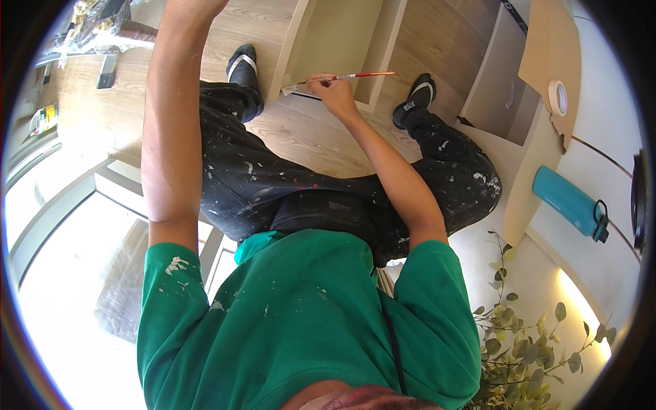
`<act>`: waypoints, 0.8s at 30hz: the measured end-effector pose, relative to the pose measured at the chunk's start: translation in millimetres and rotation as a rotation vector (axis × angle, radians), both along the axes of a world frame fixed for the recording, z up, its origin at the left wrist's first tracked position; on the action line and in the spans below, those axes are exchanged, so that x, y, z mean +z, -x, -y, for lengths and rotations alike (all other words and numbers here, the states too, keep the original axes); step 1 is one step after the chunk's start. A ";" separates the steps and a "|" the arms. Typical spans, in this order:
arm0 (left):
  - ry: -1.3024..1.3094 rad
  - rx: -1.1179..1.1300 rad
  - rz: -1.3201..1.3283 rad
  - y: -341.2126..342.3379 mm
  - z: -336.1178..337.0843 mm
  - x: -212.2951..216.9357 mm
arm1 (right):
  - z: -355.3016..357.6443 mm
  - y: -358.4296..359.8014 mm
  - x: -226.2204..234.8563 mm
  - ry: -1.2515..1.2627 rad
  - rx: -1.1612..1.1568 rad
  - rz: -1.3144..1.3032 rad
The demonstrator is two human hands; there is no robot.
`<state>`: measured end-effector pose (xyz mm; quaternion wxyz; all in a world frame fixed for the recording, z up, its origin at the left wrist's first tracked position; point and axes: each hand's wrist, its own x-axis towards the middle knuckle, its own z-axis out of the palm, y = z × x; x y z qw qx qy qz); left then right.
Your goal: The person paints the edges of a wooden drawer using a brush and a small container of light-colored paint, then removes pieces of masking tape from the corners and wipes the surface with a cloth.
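My right hand is closed round a thin paintbrush with a red handle. Its handle end points right, and the pale bristle end sits at the lower left corner of a cream, open box like a drawer. Whether the bristles touch that edge I cannot tell. My left forearm reaches up past the top edge of the picture, so the left hand itself is cut off. The box lies on the wood floor between my feet.
On the right, a cream cabinet carries brown cardboard and a roll of tape. A blue bottle lies near it. Leafy branches fill the lower right. Plastic wrap lies upper left, above a bright window.
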<state>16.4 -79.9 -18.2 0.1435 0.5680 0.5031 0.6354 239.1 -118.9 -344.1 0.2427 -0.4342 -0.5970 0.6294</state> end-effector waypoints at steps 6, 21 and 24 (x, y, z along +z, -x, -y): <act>-0.007 -0.019 0.014 2.8 -0.2 -0.6 | -9.7 -4.2 0.3 -0.009 -0.055 0.067; -0.045 0.013 -0.031 3.1 -1.5 -5.0 | -3.7 -2.3 18.4 -0.076 -0.016 0.193; -0.016 -0.026 0.029 2.6 2.3 7.3 | -5.2 -0.5 14.5 -0.073 -0.060 0.127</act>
